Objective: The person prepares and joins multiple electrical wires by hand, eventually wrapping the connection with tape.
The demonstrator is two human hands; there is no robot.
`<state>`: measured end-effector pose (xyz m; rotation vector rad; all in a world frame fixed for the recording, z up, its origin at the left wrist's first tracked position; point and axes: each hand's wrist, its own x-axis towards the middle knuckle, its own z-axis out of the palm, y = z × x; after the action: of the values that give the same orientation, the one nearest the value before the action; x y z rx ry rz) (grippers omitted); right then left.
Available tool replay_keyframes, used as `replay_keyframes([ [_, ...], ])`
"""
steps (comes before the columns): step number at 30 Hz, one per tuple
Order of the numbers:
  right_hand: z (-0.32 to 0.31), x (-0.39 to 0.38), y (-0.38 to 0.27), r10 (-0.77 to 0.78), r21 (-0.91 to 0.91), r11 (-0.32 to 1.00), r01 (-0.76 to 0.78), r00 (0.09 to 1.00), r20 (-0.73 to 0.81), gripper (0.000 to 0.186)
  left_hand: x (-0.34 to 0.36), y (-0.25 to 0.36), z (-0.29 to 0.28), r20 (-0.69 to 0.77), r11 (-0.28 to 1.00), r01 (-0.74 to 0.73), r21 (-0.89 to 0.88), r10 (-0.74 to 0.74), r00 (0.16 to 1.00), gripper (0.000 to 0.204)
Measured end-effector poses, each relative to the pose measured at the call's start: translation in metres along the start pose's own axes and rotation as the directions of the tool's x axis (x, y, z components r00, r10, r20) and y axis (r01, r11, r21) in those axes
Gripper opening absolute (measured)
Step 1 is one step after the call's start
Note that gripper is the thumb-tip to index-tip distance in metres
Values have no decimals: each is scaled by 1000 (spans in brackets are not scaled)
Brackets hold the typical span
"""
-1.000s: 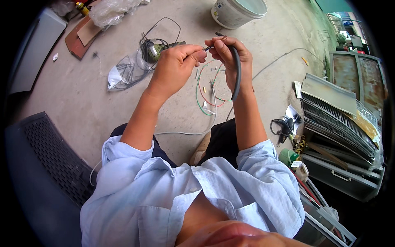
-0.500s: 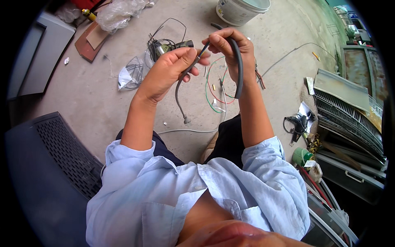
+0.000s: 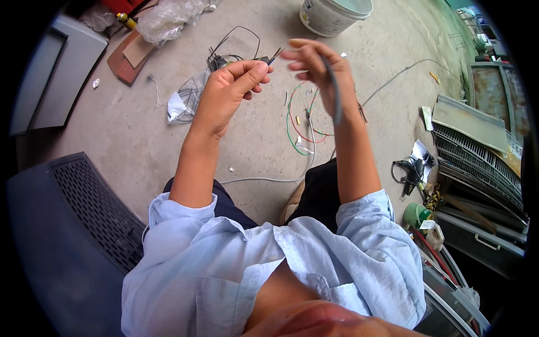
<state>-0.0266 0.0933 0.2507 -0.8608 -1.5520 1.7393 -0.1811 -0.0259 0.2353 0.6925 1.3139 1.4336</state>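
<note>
Between the thumb and fingertips of my left hand [image 3: 233,84] is the end of a dark cable [image 3: 270,60]. Thin wire ends stick out past my fingertips, toward the right. The rest of that cable is hidden by the hand. A short gap away, my right hand [image 3: 323,70] is smeared by motion, its fingers pointing left. A thick dark cable [image 3: 335,92] curves down across this hand and wrist, seemingly held in the palm. Below the hands, a grey cable [image 3: 312,140] lies on the floor with red and green wires [image 3: 290,121] fanned out from its end.
A power tool lies beyond my left hand, partly hidden, with a black cord [image 3: 259,42]. Past it stand a white bucket [image 3: 331,19] and clear plastic wrap [image 3: 168,22]. A dark perforated panel [image 3: 95,208] is at my left. Stacked wire racks [image 3: 477,163] line the right.
My right hand has let go of the wire ends and drawn away, the thick cable moving with it. The cable length dangling below my left hand no longer shows.
</note>
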Motion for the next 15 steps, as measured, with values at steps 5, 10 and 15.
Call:
replay_keyframes([
  [5, 10, -2, 11, -84, 2, 996, 84, 988, 130, 22, 2, -5, 0, 82, 998, -38, 56, 33, 996, 29],
  [10, 7, 2, 18, -236, 49, 972, 231, 949, 210, 17, 3, -1, -4, 138, 995, 45, 84, -56, 989, 33],
  [15, 5, 0, 13, -202, 131, 976, 172, 939, 277, 17, -6, 10, 5, 221, 972, 232, -48, -216, 951, 36],
])
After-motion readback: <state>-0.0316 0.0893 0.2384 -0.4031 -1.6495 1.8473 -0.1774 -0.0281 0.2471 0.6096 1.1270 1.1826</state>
